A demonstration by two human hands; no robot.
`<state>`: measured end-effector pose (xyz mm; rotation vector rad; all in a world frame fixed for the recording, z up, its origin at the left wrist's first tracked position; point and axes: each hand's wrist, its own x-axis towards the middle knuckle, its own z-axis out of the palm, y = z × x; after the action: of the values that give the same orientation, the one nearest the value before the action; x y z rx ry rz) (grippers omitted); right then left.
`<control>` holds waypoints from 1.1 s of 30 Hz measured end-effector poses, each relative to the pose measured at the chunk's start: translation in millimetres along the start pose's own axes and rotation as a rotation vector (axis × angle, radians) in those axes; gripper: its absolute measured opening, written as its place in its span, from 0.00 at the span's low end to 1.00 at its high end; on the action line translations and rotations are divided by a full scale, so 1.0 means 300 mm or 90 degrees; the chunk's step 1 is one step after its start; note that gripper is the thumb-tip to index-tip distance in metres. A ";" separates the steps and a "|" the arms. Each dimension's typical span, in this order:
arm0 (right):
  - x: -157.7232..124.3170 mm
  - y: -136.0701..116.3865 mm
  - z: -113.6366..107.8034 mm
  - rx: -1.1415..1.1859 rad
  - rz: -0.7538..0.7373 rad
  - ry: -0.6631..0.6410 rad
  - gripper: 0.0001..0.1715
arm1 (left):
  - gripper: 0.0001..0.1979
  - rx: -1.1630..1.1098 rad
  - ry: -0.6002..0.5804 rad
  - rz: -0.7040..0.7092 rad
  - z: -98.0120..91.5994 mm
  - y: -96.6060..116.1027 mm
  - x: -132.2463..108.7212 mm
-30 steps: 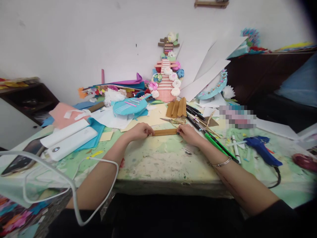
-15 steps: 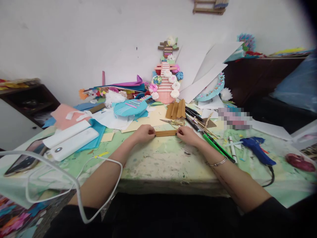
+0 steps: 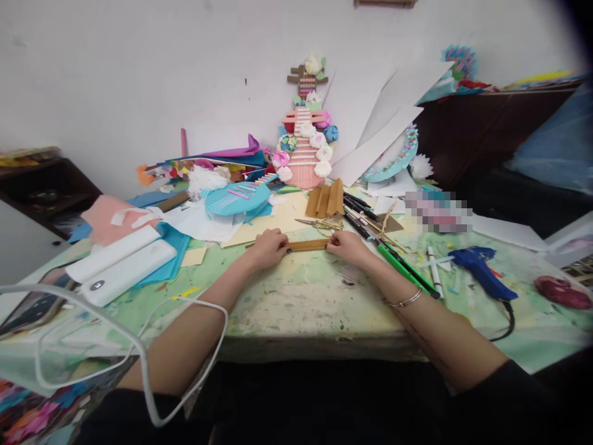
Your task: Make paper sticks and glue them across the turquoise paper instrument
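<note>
A narrow folded strip of brown paper [image 3: 307, 245] lies low over the table between my two hands. My left hand [image 3: 269, 248] pinches its left end, fingers closed. At the other end, my right hand [image 3: 346, 247] grips the strip with curled fingers. Just beyond the strip rest gold-handled scissors [image 3: 328, 225], their blades pointing left. Behind them stands a pleated piece of brown paper [image 3: 325, 199]. Several pens and markers [image 3: 359, 213] are heaped beside my right hand, with a green cutter-like tool [image 3: 402, 267] near my wrist.
A blue glue gun [image 3: 477, 267] lies at right, near a dark red object [image 3: 563, 292]. White devices [image 3: 130, 272], a phone [image 3: 39, 303] and a looping white cable [image 3: 139, 346] occupy the left. A flower-decorated paper instrument [image 3: 306, 148] leans against the wall, beside a blue paper disc [image 3: 237, 199].
The view has shifted slightly. The strip's broad face has narrowed to a thinner, slightly tilted band, and a bit of brown now shows left of my left hand. Both hands still hold it.
</note>
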<state>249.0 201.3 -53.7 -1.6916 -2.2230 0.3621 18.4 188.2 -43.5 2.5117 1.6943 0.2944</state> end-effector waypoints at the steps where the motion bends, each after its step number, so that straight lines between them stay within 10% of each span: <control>1: 0.000 -0.001 0.002 0.004 0.005 0.006 0.06 | 0.07 -0.014 0.000 -0.039 -0.002 0.007 0.001; 11: 0.012 0.026 0.007 0.087 -0.024 0.043 0.07 | 0.07 -0.135 0.013 -0.265 -0.012 0.026 0.013; 20: -0.004 0.015 -0.014 0.058 -0.196 0.046 0.16 | 0.10 -0.168 0.044 -0.160 -0.011 0.039 -0.017; 33: -0.012 0.025 -0.021 0.112 -0.062 0.029 0.13 | 0.11 0.028 0.101 0.092 0.007 0.041 -0.038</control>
<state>259.1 199.8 -51.1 -1.4819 -2.1620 0.4755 25.7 173.1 -44.3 2.7139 1.5892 0.4861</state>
